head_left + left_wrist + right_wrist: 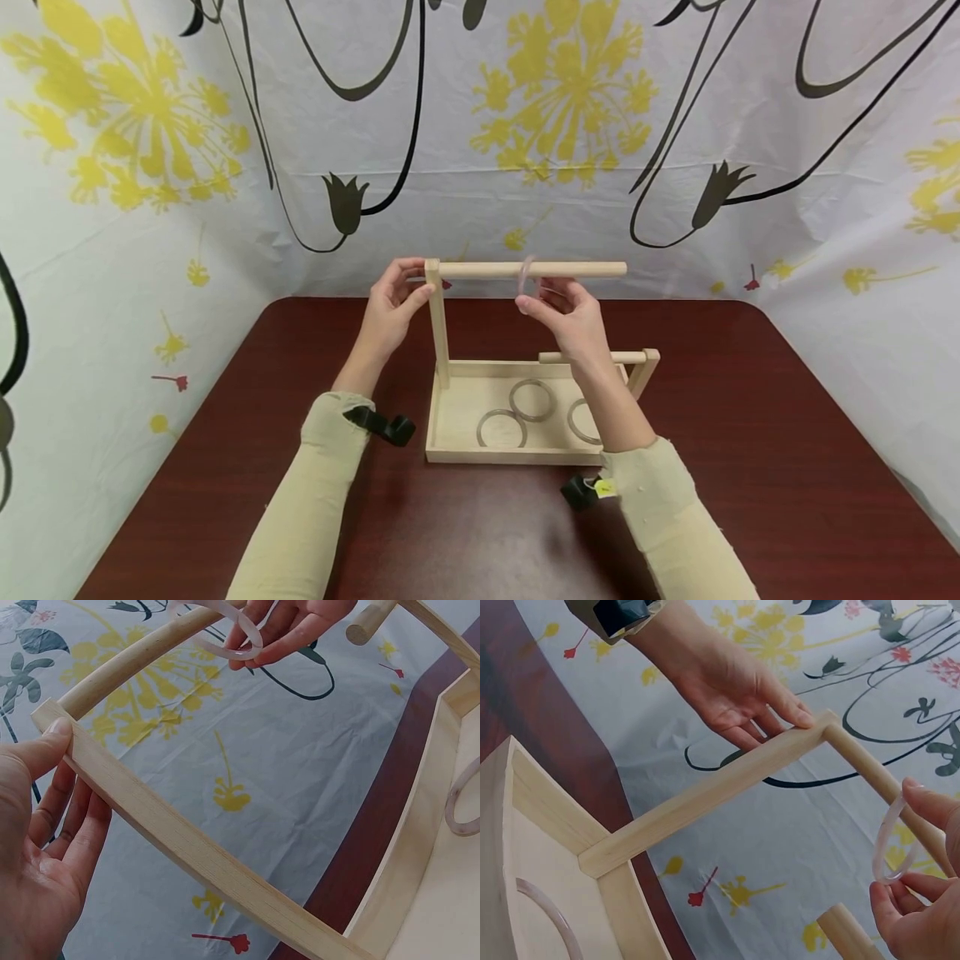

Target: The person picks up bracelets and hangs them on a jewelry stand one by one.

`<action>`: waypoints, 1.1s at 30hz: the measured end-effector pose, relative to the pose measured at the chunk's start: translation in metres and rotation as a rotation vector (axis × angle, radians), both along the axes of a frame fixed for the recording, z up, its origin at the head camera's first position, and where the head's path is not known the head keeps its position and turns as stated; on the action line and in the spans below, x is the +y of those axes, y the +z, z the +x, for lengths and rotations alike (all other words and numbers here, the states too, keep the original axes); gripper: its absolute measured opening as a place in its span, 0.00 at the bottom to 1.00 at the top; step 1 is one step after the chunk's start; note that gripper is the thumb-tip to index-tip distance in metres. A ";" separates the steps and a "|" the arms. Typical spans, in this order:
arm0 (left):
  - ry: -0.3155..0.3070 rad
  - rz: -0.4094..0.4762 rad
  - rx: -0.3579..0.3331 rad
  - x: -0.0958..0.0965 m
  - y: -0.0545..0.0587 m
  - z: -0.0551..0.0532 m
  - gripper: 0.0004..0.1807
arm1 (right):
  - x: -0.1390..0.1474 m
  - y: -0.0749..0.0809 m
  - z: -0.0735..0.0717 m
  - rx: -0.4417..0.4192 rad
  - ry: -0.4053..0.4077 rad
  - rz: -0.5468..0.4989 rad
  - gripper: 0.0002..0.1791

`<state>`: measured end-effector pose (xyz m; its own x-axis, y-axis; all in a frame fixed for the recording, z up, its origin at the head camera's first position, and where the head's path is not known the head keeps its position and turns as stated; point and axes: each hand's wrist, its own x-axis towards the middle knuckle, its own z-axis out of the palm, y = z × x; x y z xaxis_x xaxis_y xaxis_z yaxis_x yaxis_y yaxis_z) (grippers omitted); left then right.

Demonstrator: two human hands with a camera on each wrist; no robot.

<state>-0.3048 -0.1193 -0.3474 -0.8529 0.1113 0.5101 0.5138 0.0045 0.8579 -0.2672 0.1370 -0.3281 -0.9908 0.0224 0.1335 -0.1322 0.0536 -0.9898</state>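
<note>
My left hand (393, 300) grips the top of the upright post (438, 329) of a pale wooden stand, thumb on the near side. From that post a long round dowel (577, 269) runs to the right. A translucent pinkish ring (886, 844) encircles the dowel, and my right hand (573, 317) pinches its lower part between thumb and fingers. In the left wrist view the ring (217, 651) hangs around the dowel (127, 664), tilted. The stand's shallow tray (517, 457) sits on the table below both hands.
Inside the tray lie three more rings, one at the left (480, 429), one in the middle (552, 400) and one at the right (572, 421), partly behind my right forearm. A shorter, lower dowel (551, 357) points left from the right post (643, 375). Patterned cloth (480, 192) hangs behind the dark red table (750, 433).
</note>
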 end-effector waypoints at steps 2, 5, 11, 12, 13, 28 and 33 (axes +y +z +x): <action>0.002 -0.001 -0.003 0.000 0.000 0.000 0.18 | -0.001 0.000 0.000 0.006 0.003 0.003 0.32; -0.001 -0.004 -0.003 0.000 0.000 0.000 0.18 | -0.001 0.000 0.000 0.015 0.016 0.003 0.32; 0.004 -0.004 -0.010 0.001 0.001 0.001 0.19 | 0.002 0.000 0.003 0.017 0.057 -0.052 0.31; 0.004 -0.005 -0.011 0.001 0.001 0.001 0.19 | 0.003 -0.001 0.003 0.017 0.063 -0.066 0.30; 0.005 -0.006 -0.012 0.001 0.001 0.001 0.19 | 0.004 -0.001 0.003 0.018 0.068 -0.077 0.30; 0.008 -0.008 -0.015 0.001 0.002 0.003 0.18 | 0.017 -0.003 0.009 0.017 0.092 -0.201 0.25; 0.014 -0.012 -0.015 0.001 0.002 0.003 0.18 | 0.021 -0.003 0.012 0.037 0.105 -0.223 0.26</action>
